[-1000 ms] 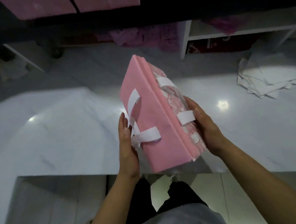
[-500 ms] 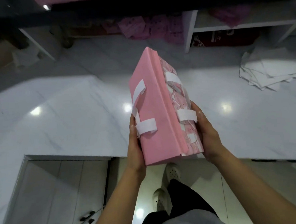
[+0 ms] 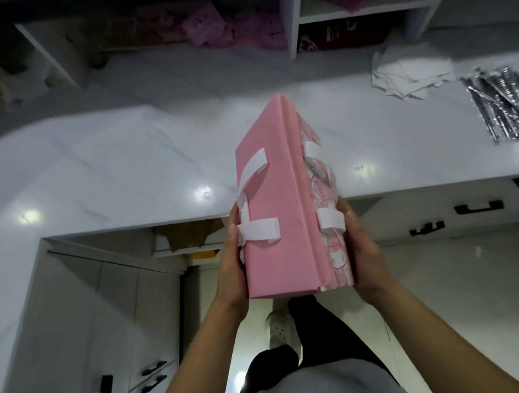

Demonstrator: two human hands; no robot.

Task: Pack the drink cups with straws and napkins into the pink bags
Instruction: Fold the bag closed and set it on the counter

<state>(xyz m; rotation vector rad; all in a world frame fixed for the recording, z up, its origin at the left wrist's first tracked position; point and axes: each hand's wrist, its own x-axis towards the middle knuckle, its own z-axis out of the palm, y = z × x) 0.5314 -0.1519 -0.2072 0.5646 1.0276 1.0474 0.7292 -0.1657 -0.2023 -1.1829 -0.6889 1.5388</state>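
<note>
Head cam here: both hands are sandwiching a folded stack of pink bags [image 3: 279, 213] between the palms. The left hand [image 3: 230, 268] is flat against the plain pink side, and the right hand [image 3: 363, 250] is flat against the patterned side. As far as I can see the fingers run fairly straight up the sides, so it's more a squeeze than a curled grip. The stack sits dead centre of the frame. Its long axis points away from the body toward the upper middle, with the near end between the hands and the far end out over the white counter [image 3: 129, 174]. Neither hand looks nearer than the other; they're level at the near end, just by the white handles [image 3: 259, 231]. My guess is the next move is setting the stack down forward on the counter, straight along that axis. Further out on the counter, the foil-wrapped straws [image 3: 502, 105] are at the right edge, and a pile of napkins [image 3: 409, 77] is at the upper right, both well apart from the hands. No cups in view that I can spot. Compared with a second ago, the stack has swung from a left-leaning tilt to nearly straight. It's also come back toward the body, so its near end now hangs past the counter edge over the floor. The straws weren't in the shot before.
</note>
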